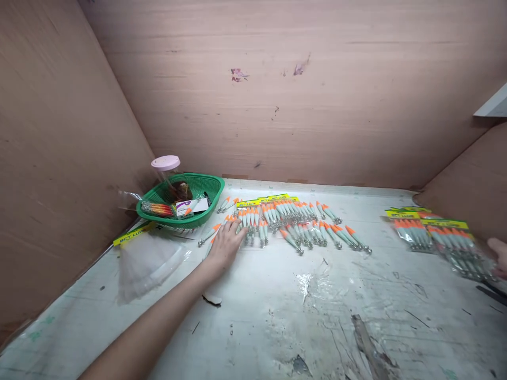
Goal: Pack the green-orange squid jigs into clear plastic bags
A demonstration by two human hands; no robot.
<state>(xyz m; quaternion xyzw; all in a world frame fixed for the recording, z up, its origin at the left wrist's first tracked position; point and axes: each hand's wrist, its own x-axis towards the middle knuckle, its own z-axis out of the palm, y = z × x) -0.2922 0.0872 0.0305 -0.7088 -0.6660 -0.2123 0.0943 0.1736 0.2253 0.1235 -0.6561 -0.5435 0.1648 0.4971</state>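
Observation:
My left hand (226,244) reaches over the pile of fishing lures, its fingers stretched out and resting on a few at the pile's left end. These squid jigs (293,243) have orange tips, pale green bodies and metal hook crowns. Some are in clear packs with a yellow "BCT LURE" header (247,203); others lie loose. At the right edge, my right hand (499,256) is cut off and smeared, beside a packed set of lures (451,237). Whether its fingers grip that pack is hidden.
A green plastic basket (216,196) at the back left holds a jar with a pink lid (166,162), a small box and red-orange lures. Fanned clear bags (148,264) lie before it. Pink boards enclose the white, torn table covering (269,311). Dark handles (493,293) show at right.

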